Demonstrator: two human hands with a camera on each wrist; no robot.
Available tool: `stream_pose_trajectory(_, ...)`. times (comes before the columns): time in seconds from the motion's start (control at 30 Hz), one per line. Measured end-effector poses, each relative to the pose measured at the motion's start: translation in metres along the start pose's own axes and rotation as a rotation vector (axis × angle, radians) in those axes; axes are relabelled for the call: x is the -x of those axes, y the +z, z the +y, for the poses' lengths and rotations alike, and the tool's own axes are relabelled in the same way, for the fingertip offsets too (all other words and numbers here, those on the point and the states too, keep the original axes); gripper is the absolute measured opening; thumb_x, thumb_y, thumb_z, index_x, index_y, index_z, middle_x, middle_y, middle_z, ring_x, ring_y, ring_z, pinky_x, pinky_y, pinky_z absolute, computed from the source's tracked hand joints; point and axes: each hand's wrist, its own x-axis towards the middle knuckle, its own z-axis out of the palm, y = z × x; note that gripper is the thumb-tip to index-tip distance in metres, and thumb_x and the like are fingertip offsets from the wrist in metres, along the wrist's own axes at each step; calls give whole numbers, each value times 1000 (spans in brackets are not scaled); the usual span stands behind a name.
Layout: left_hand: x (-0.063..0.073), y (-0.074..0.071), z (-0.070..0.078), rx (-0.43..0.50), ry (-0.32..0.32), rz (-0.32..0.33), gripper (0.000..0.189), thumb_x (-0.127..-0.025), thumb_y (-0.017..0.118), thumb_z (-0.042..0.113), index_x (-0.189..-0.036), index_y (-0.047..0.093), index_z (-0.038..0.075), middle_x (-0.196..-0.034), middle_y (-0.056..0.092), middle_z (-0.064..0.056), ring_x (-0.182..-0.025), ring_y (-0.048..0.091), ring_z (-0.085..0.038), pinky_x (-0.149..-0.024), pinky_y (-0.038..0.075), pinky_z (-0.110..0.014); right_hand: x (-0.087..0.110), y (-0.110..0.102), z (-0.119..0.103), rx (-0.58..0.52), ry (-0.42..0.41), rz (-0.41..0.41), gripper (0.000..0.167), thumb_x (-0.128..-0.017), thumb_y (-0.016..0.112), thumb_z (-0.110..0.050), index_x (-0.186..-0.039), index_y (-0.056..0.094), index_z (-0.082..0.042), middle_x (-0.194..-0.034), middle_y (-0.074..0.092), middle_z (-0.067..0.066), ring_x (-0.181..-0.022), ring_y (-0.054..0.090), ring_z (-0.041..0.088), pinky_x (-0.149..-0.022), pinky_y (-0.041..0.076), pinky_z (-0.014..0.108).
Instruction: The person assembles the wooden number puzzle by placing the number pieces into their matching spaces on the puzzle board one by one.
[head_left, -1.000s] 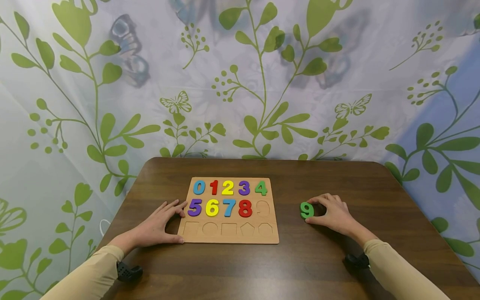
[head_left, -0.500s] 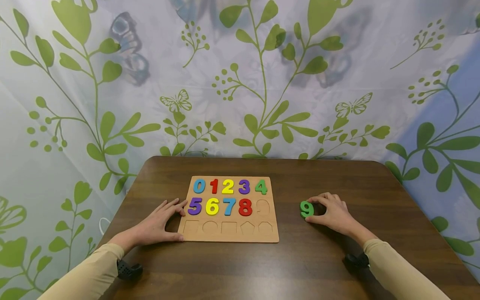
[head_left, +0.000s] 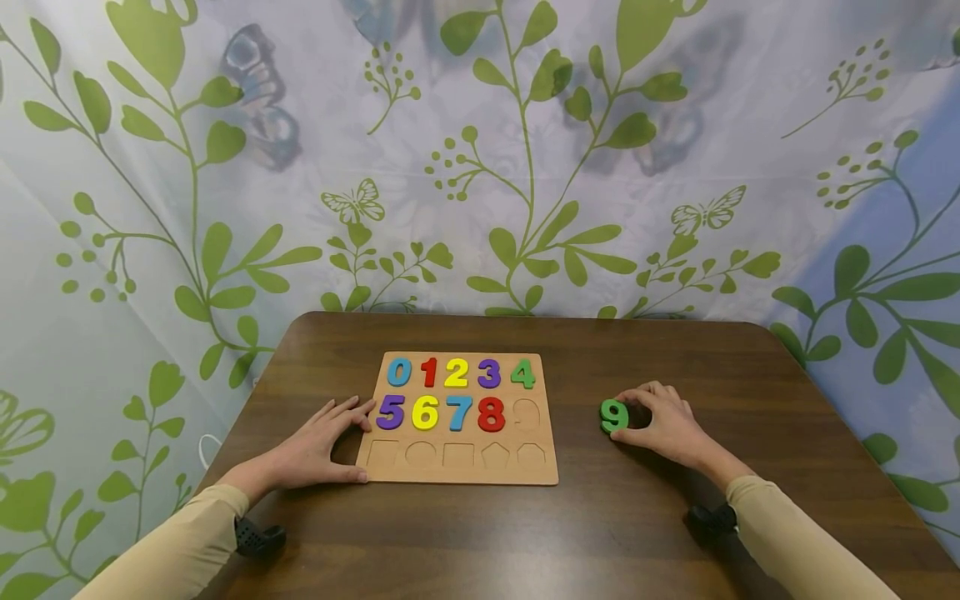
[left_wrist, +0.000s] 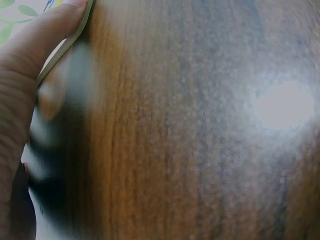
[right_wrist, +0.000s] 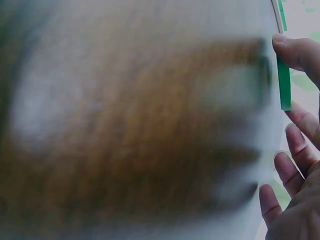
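Note:
A wooden number puzzle board (head_left: 465,475) lies on the table, with coloured numerals 0 to 8 in its two upper rows. At its left edge rests my left hand (head_left: 318,446), thumb near the lower corner and fingers spread higher up. To the right of the board, my right hand (head_left: 667,425) pinches a green number 9 piece (head_left: 613,416) between thumb and fingers. In the right wrist view the green piece (right_wrist: 284,85) appears edge-on between thumb and index finger, the other fingers apart from it. The left wrist view shows the thumb (left_wrist: 45,35) touching the board's edge.
A nine-shaped recess (head_left: 527,415) sits right of the red 8 (head_left: 491,414). The bottom row holds several shallow shape recesses (head_left: 457,456). The brown wooden table (head_left: 480,542) reaches back to a leaf-patterned curtain (head_left: 420,167).

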Motion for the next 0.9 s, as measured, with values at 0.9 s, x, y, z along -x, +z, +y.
stream_pose_trajectory(0.9,1,1,-2,9,38,30,63,-77,77,70,-116,55,26,-163,37,-6,-152,22,-42,-120,8,-67,-26,10,-39,-27,-73,-10,57,-77,87,-52,-122,69,-23,-109,55,-1,-107,43,24,-86,31,47)
